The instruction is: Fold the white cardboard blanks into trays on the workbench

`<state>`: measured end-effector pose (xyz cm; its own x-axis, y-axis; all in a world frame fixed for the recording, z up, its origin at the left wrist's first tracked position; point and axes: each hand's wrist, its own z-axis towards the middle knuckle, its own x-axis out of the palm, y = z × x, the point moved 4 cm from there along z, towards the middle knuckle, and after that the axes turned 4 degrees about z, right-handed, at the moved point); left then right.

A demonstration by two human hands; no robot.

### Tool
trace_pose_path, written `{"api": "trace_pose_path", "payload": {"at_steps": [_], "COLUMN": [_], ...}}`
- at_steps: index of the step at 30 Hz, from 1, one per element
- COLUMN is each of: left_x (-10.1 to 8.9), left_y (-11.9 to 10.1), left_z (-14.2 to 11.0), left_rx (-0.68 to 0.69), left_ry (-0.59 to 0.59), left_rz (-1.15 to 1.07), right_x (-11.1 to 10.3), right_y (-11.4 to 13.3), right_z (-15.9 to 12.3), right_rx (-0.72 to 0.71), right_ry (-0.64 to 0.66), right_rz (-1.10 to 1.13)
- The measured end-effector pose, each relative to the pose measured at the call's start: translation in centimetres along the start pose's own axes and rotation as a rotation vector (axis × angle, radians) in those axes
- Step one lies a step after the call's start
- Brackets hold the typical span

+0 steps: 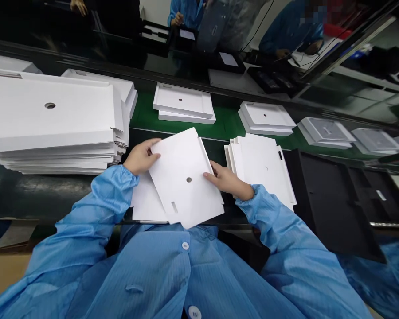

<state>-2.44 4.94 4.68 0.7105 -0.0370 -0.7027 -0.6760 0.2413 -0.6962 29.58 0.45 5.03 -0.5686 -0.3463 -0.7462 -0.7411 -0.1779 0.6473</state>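
Between my hands, tilted in front of my chest, is a white cardboard tray insert (186, 155) with a round hole and a small slot. My left hand (142, 156) is closed on its upper left edge. My right hand (225, 178) grips the right edge, thumb on top. Under the held piece, part of another white sheet (148, 201) lies on the bench. Close by on the right, just past my right hand, sits a stack of flat white card pieces (262, 164). The fingers beneath the card are hidden.
Folded white trays (49, 119) are piled high at left. Along a green conveyor (224, 116) stand more white trays (182, 99) in small stacks. A black tray (332, 195) lies at right. Across the line, people in blue sleeves (286, 31) work.
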Motion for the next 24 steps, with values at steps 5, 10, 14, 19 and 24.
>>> {"api": "trace_pose_path", "payload": {"at_steps": [5,10,14,19,24], "left_x": [-0.3,1.5,1.8,1.6,1.7], "left_y": [-1.8,-1.9,-0.2,1.4,0.9], "left_z": [5.5,6.3,4.8,3.2,2.3], "left_rx": [-0.008,0.031,0.036,0.095,0.178], "left_ry": [0.028,0.222,0.249,0.231,0.19], "left_rz": [0.135,0.228,0.289,0.376,0.462], "right_x": [1.1,1.7,2.9,4.5,4.8], "right_y": [0.0,-1.5,-3.0,-3.2,-2.7], "right_z": [1.2,3.4,5.9,8.3,9.7], "right_rx": [0.017,0.058,0.033,0.007,-0.063], "right_ry": [0.161,0.122,0.008,0.052,0.031], "right_rz": [0.262,0.269,0.565,0.497,0.333]}}
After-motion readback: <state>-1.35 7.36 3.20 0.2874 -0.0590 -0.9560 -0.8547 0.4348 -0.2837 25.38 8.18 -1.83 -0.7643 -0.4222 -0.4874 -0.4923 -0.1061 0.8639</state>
